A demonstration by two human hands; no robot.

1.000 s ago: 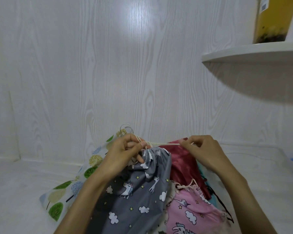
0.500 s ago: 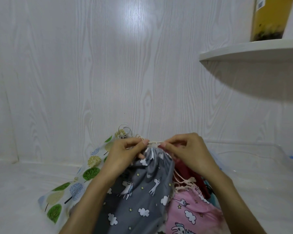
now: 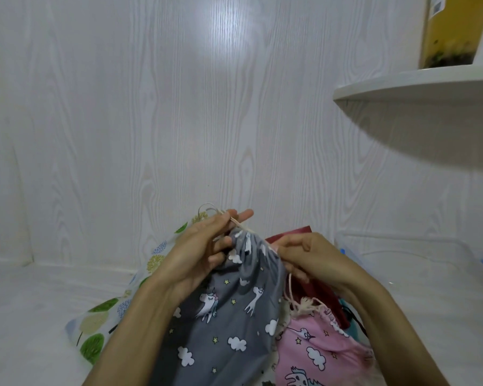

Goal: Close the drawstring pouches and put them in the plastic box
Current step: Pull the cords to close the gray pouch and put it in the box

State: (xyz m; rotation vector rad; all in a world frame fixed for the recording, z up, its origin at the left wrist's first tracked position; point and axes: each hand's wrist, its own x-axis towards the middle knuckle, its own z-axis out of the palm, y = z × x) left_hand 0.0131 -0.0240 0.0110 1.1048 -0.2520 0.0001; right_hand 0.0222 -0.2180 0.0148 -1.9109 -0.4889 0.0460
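Left hand (image 3: 198,252) pinching cream cord (image 3: 239,223), right hand (image 3: 304,254) gripping grey pouch (image 3: 229,310) mouth, pink pouch (image 3: 315,349) just right, plastic box (image 3: 354,252) at floor's right edge.

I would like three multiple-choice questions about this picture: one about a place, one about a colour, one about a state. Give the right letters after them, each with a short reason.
1. Where does the pink pouch lie?
A. right of the grey pouch
B. on the shelf
C. left of the tree-print pouch

2. Which colour is the pouch held by both hands?
A. yellow
B. grey
C. green

3. How is the mouth of the grey pouch?
A. spread wide open
B. gathered together
C. cut off

Answers:
1 A, it lies beside the grey one under the right hand.
2 B, grey with unicorns and clouds.
3 B, the fabric bunches between the left hand and the right hand.
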